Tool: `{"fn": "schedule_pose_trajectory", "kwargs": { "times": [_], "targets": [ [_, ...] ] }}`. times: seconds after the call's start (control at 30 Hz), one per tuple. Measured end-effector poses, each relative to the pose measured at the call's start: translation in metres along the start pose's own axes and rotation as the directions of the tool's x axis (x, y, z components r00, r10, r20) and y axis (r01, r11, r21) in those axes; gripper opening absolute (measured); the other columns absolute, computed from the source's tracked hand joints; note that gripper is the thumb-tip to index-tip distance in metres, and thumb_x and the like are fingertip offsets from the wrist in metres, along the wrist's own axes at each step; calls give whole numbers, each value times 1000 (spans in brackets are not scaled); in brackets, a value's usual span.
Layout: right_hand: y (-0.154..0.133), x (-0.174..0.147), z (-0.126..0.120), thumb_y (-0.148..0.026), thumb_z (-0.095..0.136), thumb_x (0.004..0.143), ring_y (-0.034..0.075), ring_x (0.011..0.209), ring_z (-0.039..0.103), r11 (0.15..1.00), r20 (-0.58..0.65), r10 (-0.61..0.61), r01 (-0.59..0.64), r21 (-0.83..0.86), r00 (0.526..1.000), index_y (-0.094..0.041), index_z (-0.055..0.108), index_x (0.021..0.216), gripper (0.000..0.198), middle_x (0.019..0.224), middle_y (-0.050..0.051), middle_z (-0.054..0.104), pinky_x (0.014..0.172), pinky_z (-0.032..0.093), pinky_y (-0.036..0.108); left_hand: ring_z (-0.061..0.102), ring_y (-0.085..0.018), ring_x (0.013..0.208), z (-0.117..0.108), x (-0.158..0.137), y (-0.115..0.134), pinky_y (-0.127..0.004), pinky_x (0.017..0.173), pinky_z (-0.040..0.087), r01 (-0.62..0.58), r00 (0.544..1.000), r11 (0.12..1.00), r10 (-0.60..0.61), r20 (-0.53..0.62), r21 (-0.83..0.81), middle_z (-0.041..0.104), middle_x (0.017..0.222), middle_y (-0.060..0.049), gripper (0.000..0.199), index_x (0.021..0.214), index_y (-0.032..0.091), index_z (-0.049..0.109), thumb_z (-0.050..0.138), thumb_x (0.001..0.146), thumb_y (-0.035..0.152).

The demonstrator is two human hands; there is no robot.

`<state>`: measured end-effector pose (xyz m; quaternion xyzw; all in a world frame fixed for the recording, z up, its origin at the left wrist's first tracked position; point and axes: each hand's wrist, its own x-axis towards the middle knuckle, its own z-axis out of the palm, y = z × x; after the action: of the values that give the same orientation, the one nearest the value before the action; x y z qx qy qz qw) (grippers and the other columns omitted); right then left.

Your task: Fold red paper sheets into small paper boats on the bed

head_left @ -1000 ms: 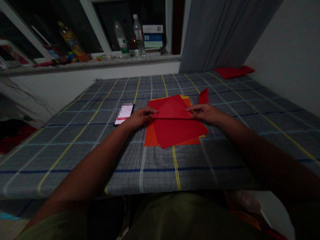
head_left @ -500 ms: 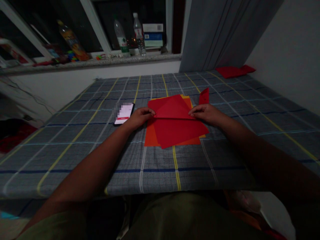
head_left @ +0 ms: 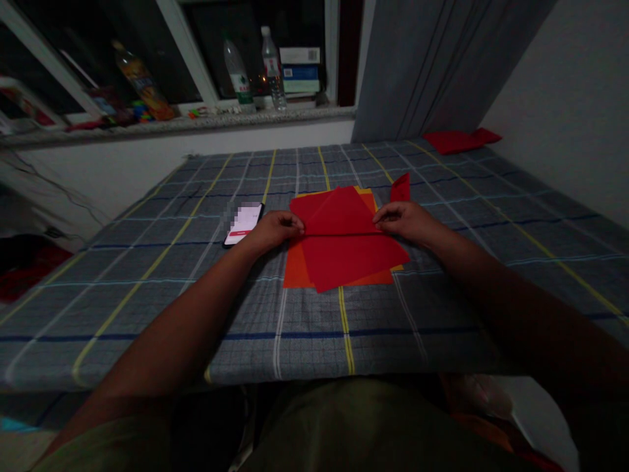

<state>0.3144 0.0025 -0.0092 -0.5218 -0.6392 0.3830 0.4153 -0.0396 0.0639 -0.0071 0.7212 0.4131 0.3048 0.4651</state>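
Note:
A folded piece of red paper (head_left: 339,213) lies over another red sheet (head_left: 354,259), with its straight near edge running between my two hands. My left hand (head_left: 278,229) pinches the left end of that edge, fingers pressed together. At the right end, my right hand (head_left: 403,219) pinches the same paper between thumb and fingers. Orange paper (head_left: 297,272) shows under the red sheets, and a sliver of yellow paper (head_left: 363,191) sticks out behind. Just beyond my right hand stands a small folded red paper piece (head_left: 401,188).
A phone (head_left: 243,223) with a lit screen lies left of my left hand. The plaid cloth (head_left: 314,334) covers the table. A red item (head_left: 462,141) lies at the far right corner. Bottles (head_left: 239,75) and stacked boxes (head_left: 301,72) stand on the windowsill (head_left: 211,121).
My right hand has shifted very slightly along the paper's edge. The folded edge sits slightly nearer to me; the other papers and the phone stay put.

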Motion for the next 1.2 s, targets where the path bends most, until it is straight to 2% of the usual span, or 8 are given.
{"fn": "schedule_pose_trajectory", "kwargs": {
  "times": [0.3,0.43,0.6,0.73,0.9,1.03,1.13,1.2],
  "targets": [
    [2,0,1,-23,82,65,15,65,60,999,21,33,-33,15,999,-24,73,73,12,68,0,67,60,46,29,64,-14,78,1,-3,0,-31,79,52,9,999,1000,-8,45,-19,72,86,-4,21,85,17,75,81,68,28],
    [0,-2,1,-23,82,68,19,77,67,997,67,73,-72,-5,995,-25,80,82,14,83,3,76,70,53,32,62,-14,79,0,-5,1,-31,77,51,15,998,1000,-14,64,-22,71,93,-5,28,95,18,78,81,68,27],
    [1,-2,1,-31,85,69,20,81,68,998,96,58,-55,-37,994,-27,83,91,22,94,4,79,75,55,34,64,-17,86,1,-6,3,-32,80,51,-12,1000,999,12,13,-33,74,100,-7,22,89,19,80,79,71,31],
    [4,-1,3,-39,83,73,22,84,70,999,55,44,-43,-22,998,-26,82,87,20,97,7,80,77,55,36,63,-17,79,4,-5,2,-31,74,50,13,1000,1000,-13,14,1,75,92,-6,26,91,19,81,80,69,34],
    [6,2,6,-33,81,75,22,87,70,998,-23,40,-41,-43,999,-25,81,82,10,94,6,80,83,55,38,64,-17,75,7,-2,-2,-31,72,50,30,999,998,-32,32,57,74,86,-6,30,92,17,80,79,69,36],
    [1,2,6,-31,83,75,21,85,69,998,-29,60,-60,5,998,-25,80,81,9,93,7,80,80,55,36,68,-21,91,11,-4,2,-39,89,54,-151,988,964,142,58,217,74,99,-9,24,96,18,77,71,80,35],
    [-7,-2,7,-37,86,71,19,77,66,995,-11,73,-72,65,997,-23,80,84,20,88,6,78,71,54,33,65,-26,111,20,-10,11,-45,106,50,-381,924,826,347,158,415,69,110,-11,22,96,19,75,67,88,37],
    [-13,-6,8,-44,89,67,17,72,63,988,-2,70,-69,141,998,-22,80,86,29,85,6,76,66,52,31,63,-28,117,29,-16,19,-48,110,48,-403,913,770,375,161,494,64,121,-13,30,102,19,74,71,88,45]
  ]
}}
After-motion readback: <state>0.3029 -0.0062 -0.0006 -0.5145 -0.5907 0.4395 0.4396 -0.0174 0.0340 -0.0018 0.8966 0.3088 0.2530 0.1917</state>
